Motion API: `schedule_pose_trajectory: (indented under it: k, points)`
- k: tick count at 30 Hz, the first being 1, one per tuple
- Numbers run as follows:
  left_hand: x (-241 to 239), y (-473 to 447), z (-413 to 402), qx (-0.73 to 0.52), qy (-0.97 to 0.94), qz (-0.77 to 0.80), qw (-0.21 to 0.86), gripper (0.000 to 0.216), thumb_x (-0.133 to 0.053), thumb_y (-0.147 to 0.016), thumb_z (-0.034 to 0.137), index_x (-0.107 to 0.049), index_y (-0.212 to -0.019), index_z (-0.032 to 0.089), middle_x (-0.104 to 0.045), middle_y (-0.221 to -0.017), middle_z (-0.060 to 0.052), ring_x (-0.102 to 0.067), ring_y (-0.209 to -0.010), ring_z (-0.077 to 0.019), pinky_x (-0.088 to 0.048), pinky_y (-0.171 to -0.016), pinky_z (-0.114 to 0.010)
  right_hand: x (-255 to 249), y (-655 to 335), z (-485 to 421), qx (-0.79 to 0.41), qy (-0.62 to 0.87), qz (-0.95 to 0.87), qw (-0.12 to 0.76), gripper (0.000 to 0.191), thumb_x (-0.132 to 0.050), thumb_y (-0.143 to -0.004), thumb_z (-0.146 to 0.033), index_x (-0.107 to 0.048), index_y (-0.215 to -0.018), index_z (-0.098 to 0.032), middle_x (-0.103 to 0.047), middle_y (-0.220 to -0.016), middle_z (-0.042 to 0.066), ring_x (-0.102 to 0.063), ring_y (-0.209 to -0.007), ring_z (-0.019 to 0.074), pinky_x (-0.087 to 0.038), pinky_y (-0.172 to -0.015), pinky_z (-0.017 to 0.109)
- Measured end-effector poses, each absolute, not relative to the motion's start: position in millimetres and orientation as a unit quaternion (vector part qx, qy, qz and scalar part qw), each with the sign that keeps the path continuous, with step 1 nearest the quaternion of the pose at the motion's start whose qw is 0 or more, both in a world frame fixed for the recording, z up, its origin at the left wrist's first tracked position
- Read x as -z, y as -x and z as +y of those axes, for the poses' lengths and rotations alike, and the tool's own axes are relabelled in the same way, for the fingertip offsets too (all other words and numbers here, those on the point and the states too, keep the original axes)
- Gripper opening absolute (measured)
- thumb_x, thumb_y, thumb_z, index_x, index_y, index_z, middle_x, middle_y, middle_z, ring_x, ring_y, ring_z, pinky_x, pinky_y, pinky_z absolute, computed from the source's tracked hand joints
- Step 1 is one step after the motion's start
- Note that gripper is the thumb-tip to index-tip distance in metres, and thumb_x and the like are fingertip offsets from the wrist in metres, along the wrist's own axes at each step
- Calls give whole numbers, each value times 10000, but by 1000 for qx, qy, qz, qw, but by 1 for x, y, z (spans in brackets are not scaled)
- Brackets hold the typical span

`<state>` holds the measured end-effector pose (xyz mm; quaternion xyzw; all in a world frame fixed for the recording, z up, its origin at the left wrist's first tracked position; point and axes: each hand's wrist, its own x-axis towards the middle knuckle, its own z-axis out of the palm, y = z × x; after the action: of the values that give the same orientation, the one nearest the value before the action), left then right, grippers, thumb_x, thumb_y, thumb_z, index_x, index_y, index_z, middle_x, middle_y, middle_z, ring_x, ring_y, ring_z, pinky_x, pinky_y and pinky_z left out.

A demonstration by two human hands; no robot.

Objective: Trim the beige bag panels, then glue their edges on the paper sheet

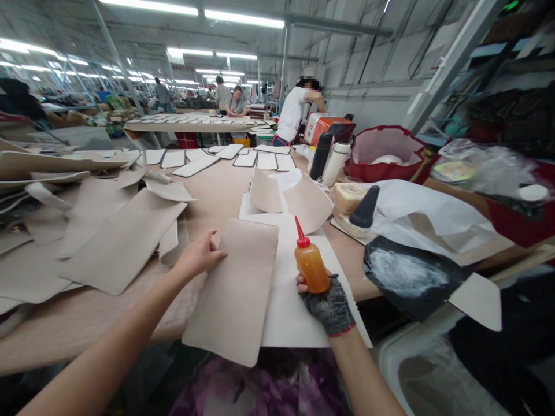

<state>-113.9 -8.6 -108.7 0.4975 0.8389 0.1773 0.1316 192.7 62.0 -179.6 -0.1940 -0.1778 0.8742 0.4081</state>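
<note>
My left hand (203,252) pinches the left edge of a beige leather-like panel (236,289), whose near end hangs past the table edge. In my right hand (327,303), which wears a grey fingerless glove, is a squeeze bottle (313,266) of amber liquid with a red pointed nozzle aimed upward. White sheets (295,323) lie beneath the panel and the bottle. Just beyond them, two curled beige pieces (307,199) rest on the white sheets.
Loose beige panels (121,242) pile up at left. White dark-edged pieces (203,164) lie farther back. At right are a black bottle (321,156), a white bottle (336,163), a dark cone-shaped tool (365,208) and a red bag (381,167). A person (295,112) stands behind.
</note>
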Motion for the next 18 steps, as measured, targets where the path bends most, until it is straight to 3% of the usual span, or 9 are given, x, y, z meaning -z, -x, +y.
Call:
schedule_pose_trajectory:
  k: [2,5,7,9,12,18]
  points:
    - [111,101,-3,-179,-514,826,147,723,-621,-649,484,-440,-1248,121,-634,-977,-94,-602,-859,-244,-448,-714,-295,180,-192,62,-880,175,-160,413,268,-637,-698,-310,-625,-921,-160,-647,-817,73,-560,-677,174,-431,-519,260]
    - [104,80,3,-180,-539,801,189,497,-549,-699,516,-590,-999,122,-658,-876,-69,-612,-790,-232,-456,-647,-276,180,-193,62,-884,154,-144,418,304,-660,-679,-332,-629,-918,-148,-643,-798,79,-556,-677,173,-427,-512,250]
    - [88,68,4,-187,-549,791,195,389,-490,-749,492,-596,-896,148,-661,-836,-49,-610,-774,-226,-449,-628,-270,181,-195,60,-888,131,-138,418,348,-676,-657,-355,-626,-929,-143,-639,-821,80,-543,-678,162,-420,-506,234]
    - [67,56,4,-170,-555,803,134,348,-462,-779,476,-568,-910,171,-654,-876,-56,-602,-822,-245,-437,-653,-284,182,-197,59,-893,102,-135,416,397,-684,-637,-378,-620,-941,-130,-632,-856,85,-524,-670,147,-411,-494,220]
    - [48,34,8,-47,-580,813,4,298,-435,-826,422,-505,-1001,191,-636,-984,-91,-590,-913,-271,-422,-703,-312,183,-198,59,-894,87,-141,417,414,-674,-639,-376,-613,-958,-119,-628,-861,85,-516,-658,140,-407,-489,217]
    - [88,2,29,52,-620,782,35,279,-526,-790,259,-465,-1041,156,-640,-1006,-117,-611,-910,-259,-437,-705,-306,182,-196,61,-895,111,-132,410,374,-647,-673,-350,-602,-975,-134,-639,-861,84,-550,-687,163,-414,-507,223]
